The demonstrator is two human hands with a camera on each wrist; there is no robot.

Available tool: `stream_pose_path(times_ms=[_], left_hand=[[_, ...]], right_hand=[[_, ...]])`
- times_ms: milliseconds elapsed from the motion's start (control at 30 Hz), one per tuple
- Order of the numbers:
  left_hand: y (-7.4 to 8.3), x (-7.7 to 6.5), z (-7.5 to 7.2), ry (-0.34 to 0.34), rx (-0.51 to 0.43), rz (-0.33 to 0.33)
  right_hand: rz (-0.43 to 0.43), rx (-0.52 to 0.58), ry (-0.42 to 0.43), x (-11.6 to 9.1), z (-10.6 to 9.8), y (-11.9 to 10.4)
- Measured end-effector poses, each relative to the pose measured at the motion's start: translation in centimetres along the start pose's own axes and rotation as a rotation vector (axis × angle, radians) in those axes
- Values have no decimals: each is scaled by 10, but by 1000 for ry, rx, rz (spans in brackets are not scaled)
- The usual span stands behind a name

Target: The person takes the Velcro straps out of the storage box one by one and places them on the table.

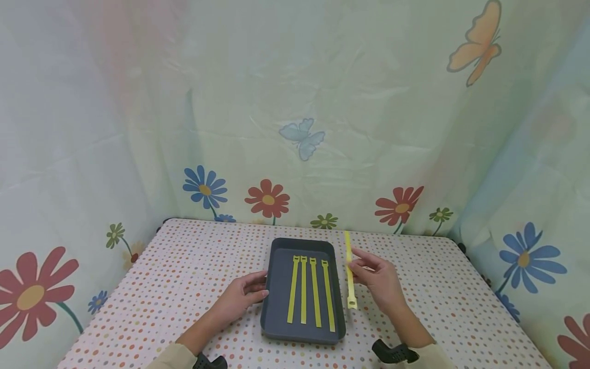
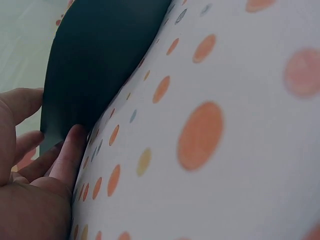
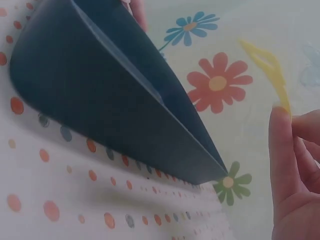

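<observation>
A dark grey tray point(image 1: 302, 332) lies on the table, and several yellow hook-and-loop cable ties point(image 1: 316, 297) are laid lengthwise in it, their slotted heads at the far end. Just right of the tray, my right hand point(image 1: 379, 279) pinches another yellow cable tie point(image 1: 350, 287) between thumb and fingers, its slotted head pointing down toward me. The right wrist view shows this slotted head point(image 3: 267, 62) above the fingertips point(image 3: 281, 117). At the tray's left side, my left hand point(image 1: 241, 294) touches the outer wall with fairly straight fingers; the left wrist view shows them against the wall point(image 2: 90, 65).
The table is covered with a white cloth with coloured dots point(image 1: 198, 261). A curtain point(image 1: 221, 102) printed with flowers and butterflies hangs behind the table and along both sides. A black band point(image 1: 394, 352) is on each wrist.
</observation>
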State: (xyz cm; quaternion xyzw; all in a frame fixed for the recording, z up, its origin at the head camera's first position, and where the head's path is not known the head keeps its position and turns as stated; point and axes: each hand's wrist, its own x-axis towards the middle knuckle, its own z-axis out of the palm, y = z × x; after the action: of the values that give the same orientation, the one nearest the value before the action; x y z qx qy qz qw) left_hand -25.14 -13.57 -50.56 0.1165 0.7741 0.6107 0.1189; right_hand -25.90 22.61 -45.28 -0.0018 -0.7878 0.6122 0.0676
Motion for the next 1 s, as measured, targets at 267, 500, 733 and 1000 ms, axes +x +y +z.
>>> stream_pose_path(times_ms=[267, 500, 733, 1000], left_hand=[[-1, 0, 0, -3, -3, -2], [0, -1, 0, -2, 7, 0], [-1, 0, -1, -3, 10, -1], [1, 0, -1, -2, 23, -2]], right_hand=[[22, -37, 24, -1, -5, 8], [52, -36, 42, 0, -9, 18], [70, -39, 38, 2, -12, 26], [119, -109, 41, 3, -14, 37]])
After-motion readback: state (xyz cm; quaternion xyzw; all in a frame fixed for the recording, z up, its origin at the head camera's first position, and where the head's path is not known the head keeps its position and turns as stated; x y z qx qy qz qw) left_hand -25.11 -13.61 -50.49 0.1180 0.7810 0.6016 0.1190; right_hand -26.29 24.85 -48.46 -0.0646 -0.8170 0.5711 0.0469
